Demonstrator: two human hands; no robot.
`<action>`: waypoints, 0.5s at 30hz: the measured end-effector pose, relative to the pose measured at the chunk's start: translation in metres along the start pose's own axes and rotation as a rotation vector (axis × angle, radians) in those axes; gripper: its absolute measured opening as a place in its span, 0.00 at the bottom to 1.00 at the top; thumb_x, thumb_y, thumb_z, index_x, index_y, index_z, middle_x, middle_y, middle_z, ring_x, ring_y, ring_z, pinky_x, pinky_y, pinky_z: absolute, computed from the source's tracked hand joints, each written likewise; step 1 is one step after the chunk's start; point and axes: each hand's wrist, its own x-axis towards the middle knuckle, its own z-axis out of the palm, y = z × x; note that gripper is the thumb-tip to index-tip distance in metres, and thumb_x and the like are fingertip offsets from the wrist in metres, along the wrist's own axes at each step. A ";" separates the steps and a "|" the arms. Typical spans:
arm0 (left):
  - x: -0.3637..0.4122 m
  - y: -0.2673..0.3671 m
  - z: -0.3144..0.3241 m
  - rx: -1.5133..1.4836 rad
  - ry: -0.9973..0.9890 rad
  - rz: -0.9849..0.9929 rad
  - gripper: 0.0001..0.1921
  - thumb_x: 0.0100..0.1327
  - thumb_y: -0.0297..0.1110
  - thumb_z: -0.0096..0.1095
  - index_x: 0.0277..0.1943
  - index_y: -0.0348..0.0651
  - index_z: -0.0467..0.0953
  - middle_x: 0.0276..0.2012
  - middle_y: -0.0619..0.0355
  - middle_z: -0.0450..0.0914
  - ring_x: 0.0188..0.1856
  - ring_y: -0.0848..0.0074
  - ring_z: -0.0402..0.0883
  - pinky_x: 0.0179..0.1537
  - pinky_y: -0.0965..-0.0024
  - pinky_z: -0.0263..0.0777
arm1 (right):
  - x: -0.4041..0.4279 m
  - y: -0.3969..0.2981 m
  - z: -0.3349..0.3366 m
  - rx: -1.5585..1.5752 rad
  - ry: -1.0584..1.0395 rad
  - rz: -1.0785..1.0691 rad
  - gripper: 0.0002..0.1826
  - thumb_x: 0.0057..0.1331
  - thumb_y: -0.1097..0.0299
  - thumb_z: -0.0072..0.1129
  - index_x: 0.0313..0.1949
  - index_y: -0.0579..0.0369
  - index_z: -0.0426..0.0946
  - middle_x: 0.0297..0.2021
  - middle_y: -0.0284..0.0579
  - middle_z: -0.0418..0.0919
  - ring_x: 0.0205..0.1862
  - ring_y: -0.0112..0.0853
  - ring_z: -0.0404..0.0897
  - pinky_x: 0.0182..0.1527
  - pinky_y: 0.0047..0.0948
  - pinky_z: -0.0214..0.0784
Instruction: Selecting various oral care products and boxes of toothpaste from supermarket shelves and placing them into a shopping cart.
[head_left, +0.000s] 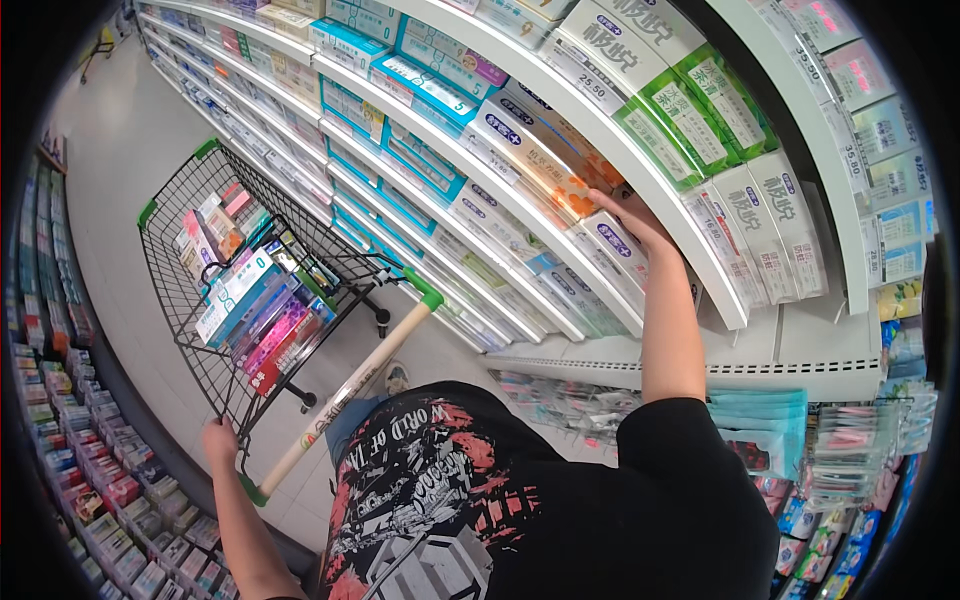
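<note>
My right hand (628, 217) reaches onto a shelf of toothpaste boxes on the right. Its thumb lies at the end of an orange-and-white toothpaste box (536, 169), and the other fingers are hidden behind the shelf edge. Near the back left corner of a black wire shopping cart (187, 352), my left hand (219, 439) is curled around the wire frame. Piled in the cart are several boxes, among them a white-and-teal box (236, 300) and a red box (274, 367). The cart's beige handle (345, 397) lies between my body and the basket.
White shelf edges with price tags (577, 71) curve across the top and right. Green boxes (694, 112) stand on the shelf above my right hand. Hanging packets (757, 427) are at the lower right. Another stocked shelf (112, 465) borders the aisle floor (112, 225) at left.
</note>
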 end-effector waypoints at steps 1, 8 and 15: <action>-0.002 0.003 -0.001 -0.001 0.002 0.000 0.23 0.75 0.47 0.52 0.54 0.33 0.83 0.48 0.35 0.86 0.54 0.45 0.83 0.56 0.50 0.75 | 0.001 0.003 0.003 0.064 -0.004 0.065 0.56 0.51 0.35 0.80 0.72 0.53 0.68 0.67 0.54 0.73 0.68 0.45 0.73 0.70 0.40 0.69; -0.008 0.006 -0.007 -0.055 -0.020 -0.009 0.23 0.76 0.46 0.51 0.53 0.32 0.82 0.46 0.36 0.86 0.52 0.45 0.85 0.54 0.50 0.75 | 0.001 -0.001 -0.004 0.046 -0.058 0.105 0.58 0.49 0.36 0.81 0.73 0.53 0.67 0.67 0.56 0.73 0.68 0.44 0.73 0.71 0.39 0.67; -0.004 0.004 -0.004 -0.052 -0.010 -0.007 0.23 0.76 0.45 0.52 0.52 0.31 0.82 0.44 0.35 0.86 0.51 0.45 0.85 0.53 0.50 0.76 | -0.002 -0.009 -0.003 0.096 -0.111 0.081 0.64 0.46 0.39 0.84 0.76 0.54 0.60 0.72 0.56 0.66 0.73 0.44 0.67 0.74 0.40 0.63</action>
